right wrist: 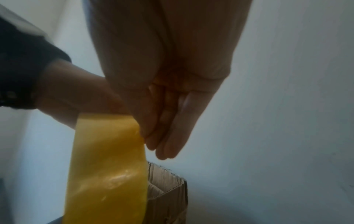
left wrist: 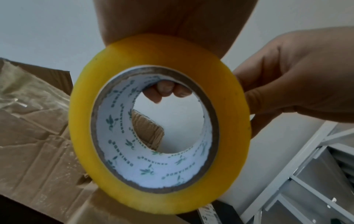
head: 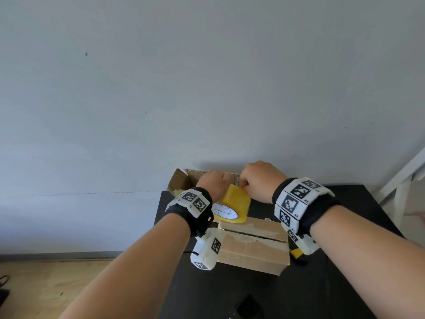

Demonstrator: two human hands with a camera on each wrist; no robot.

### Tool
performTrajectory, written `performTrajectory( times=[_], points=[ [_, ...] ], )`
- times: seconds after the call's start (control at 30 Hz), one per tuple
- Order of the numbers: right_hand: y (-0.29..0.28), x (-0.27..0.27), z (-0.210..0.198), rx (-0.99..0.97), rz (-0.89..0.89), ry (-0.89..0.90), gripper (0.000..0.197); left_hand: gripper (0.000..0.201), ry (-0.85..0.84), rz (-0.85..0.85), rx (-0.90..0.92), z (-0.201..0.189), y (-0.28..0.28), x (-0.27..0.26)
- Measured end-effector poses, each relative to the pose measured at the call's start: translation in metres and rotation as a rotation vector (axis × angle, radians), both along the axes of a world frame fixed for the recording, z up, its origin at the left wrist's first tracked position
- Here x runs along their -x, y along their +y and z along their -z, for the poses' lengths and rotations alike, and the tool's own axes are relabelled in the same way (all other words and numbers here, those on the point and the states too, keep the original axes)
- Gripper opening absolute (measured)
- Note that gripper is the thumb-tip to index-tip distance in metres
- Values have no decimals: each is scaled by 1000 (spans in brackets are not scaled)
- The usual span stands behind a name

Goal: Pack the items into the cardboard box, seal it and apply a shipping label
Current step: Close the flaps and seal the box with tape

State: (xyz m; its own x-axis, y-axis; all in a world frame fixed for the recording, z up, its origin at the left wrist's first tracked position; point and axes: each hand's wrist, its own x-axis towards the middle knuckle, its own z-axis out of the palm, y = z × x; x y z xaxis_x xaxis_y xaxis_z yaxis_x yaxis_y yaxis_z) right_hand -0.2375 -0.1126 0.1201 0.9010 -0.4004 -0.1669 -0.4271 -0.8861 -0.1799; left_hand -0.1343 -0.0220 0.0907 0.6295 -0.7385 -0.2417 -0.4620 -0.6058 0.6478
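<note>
The closed brown cardboard box (head: 253, 247) sits on the black table (head: 322, 284), old tape along its seam. Above it, the left hand (head: 215, 184) grips the yellow roll of packing tape (head: 232, 204); only the left wrist view shows fingertips (left wrist: 165, 88) curled inside the core. The right hand (head: 261, 180) pinches the roll's outer surface. Behind, an open cardboard box (head: 184, 180); its contents are hidden.

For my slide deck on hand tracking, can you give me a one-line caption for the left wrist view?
Left hand grips a yellow tape roll while the right hand picks at its rim, above a cardboard box.
</note>
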Motion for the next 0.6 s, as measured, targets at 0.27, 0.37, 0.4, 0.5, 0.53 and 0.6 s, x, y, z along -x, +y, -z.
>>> performTrajectory(
  times=[0.27,0.37,0.4,0.5,0.53,0.6],
  points=[
    [4,4,7,-50,70,-18,20,42,-4,90,-21,-7,-2,9],
    [-3,6,3,-207,93,-37,22,41,19,81,-33,-6,-1,4],
    [-5,8,1,-295,110,-65,19,40,22,66,-21,-5,0,1],
    [-8,13,-1,-486,151,-166,8,36,56,30,38,-4,6,-8],
    [-8,13,-1,-493,156,-186,6,34,69,26,48,-3,6,-10],
    [-9,12,-2,-500,148,-188,5,33,77,36,50,-2,6,-12]
  ],
)
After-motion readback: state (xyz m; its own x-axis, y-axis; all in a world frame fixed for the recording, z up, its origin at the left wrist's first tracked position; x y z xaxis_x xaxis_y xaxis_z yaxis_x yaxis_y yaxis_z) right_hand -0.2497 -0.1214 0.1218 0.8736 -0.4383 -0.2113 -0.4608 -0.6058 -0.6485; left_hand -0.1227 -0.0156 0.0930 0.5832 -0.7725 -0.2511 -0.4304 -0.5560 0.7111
